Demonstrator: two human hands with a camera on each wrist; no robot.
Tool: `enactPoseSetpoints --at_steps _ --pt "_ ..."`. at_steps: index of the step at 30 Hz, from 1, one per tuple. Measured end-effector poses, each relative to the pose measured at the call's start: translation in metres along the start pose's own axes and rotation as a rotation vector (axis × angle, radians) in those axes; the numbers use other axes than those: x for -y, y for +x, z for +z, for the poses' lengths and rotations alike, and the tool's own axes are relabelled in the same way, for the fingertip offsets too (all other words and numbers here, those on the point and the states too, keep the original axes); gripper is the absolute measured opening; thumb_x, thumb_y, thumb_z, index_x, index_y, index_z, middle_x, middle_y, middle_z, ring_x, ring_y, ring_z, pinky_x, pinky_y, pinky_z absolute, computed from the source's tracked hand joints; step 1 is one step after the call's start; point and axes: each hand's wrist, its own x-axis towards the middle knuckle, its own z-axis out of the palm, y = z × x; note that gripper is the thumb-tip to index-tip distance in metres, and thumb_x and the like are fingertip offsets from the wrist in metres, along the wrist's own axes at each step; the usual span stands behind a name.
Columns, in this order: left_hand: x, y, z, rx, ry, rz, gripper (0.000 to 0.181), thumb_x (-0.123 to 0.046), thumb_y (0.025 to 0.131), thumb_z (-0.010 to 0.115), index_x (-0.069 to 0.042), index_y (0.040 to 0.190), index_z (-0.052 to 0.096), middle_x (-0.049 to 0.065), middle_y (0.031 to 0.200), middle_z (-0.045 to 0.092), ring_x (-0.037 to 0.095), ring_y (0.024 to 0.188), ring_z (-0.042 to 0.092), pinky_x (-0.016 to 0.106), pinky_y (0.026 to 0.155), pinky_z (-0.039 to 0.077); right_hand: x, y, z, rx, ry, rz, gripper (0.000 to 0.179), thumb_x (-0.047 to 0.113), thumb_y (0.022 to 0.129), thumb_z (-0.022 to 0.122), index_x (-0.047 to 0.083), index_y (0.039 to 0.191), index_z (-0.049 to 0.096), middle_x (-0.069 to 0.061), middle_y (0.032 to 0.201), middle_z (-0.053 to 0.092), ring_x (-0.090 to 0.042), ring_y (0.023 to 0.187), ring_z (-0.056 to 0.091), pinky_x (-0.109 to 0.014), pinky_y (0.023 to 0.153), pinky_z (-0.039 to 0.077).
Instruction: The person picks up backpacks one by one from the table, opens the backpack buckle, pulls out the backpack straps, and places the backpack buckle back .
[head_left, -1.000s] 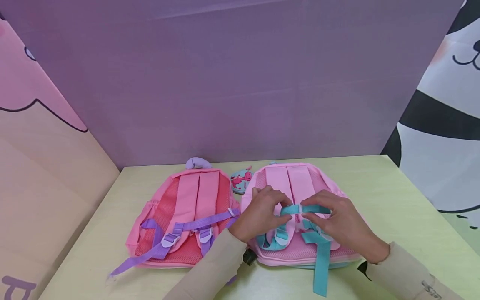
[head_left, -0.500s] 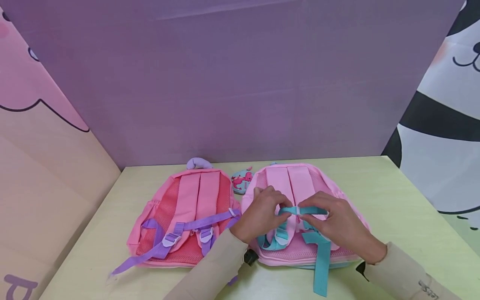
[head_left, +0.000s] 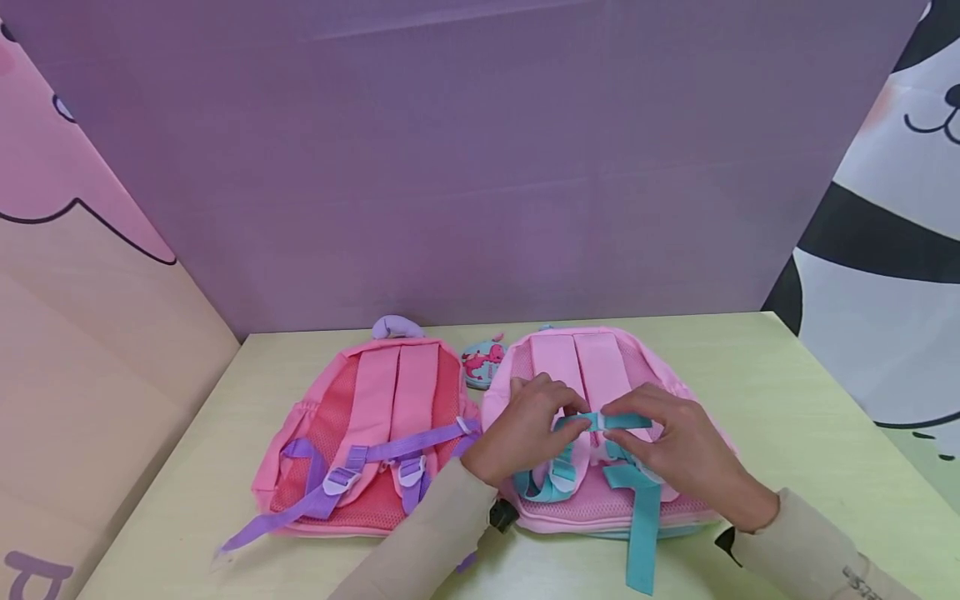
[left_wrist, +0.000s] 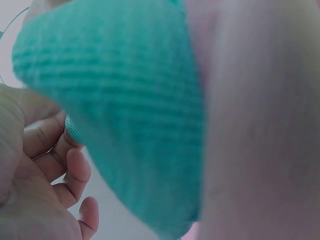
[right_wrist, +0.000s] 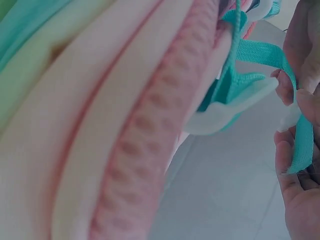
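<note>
A light pink backpack lies on the table with its shoulder-strap side up. Above it, a teal webbing strap is stretched between both hands. My left hand pinches the strap on the left, and my right hand pinches it on the right. Between the fingertips sits a small whitish clip, also seen as a pale clip in the right wrist view. A blurred teal strap fills much of the left wrist view, partly covering the left fingers.
To the left lies a coral pink backpack with purple straps. A small teal patterned pouch stands behind, between the bags. Another teal strap end hangs over the backpack's front. A purple wall closes off the table's back.
Both hands stay nearly in place, making small shifts around the clip. The strap part showing beyond the right fingers looks slightly shorter than a second ago. The backpacks have not moved.
</note>
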Motion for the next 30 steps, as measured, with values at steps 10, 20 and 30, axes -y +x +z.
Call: enactPoseSetpoints --at_steps 10,20,30 --pt "-0.0004 -0.0008 0.0001 -0.01 0.011 -0.026 0.008 -0.024 0.084 0.072 -0.018 0.09 0.072 -0.017 0.076 0.057 0.005 0.078 0.049 0.027 0.074 0.029 -0.0008 0.0002 0.0016 -0.012 0.018 -0.042 0.045 0.004 0.062 0.087 0.021 0.1 0.071 0.015 0.092 0.065 -0.003 0.081 0.061 -0.016 0.072 0.047" --pt "0.0004 -0.0034 -0.0011 0.006 -0.002 -0.078 0.007 -0.022 0.084 0.073 -0.017 0.088 0.07 -0.017 0.075 0.056 0.01 0.08 0.052 0.031 0.077 0.029 -0.0023 -0.0019 -0.0014 -0.006 -0.016 0.003 0.043 0.007 0.063 0.087 0.022 0.1 0.071 0.017 0.093 0.064 -0.003 0.085 0.059 -0.017 0.074 0.047" --pt "-0.0004 -0.0021 -0.0011 0.015 0.019 -0.029 0.012 -0.023 0.087 0.07 -0.017 0.097 0.072 -0.016 0.081 0.061 0.002 0.078 0.047 0.028 0.074 0.029 -0.0031 -0.0011 0.0018 -0.015 0.019 -0.052 0.044 0.005 0.063 0.087 0.021 0.1 0.071 0.018 0.094 0.064 -0.001 0.087 0.059 -0.014 0.072 0.047"
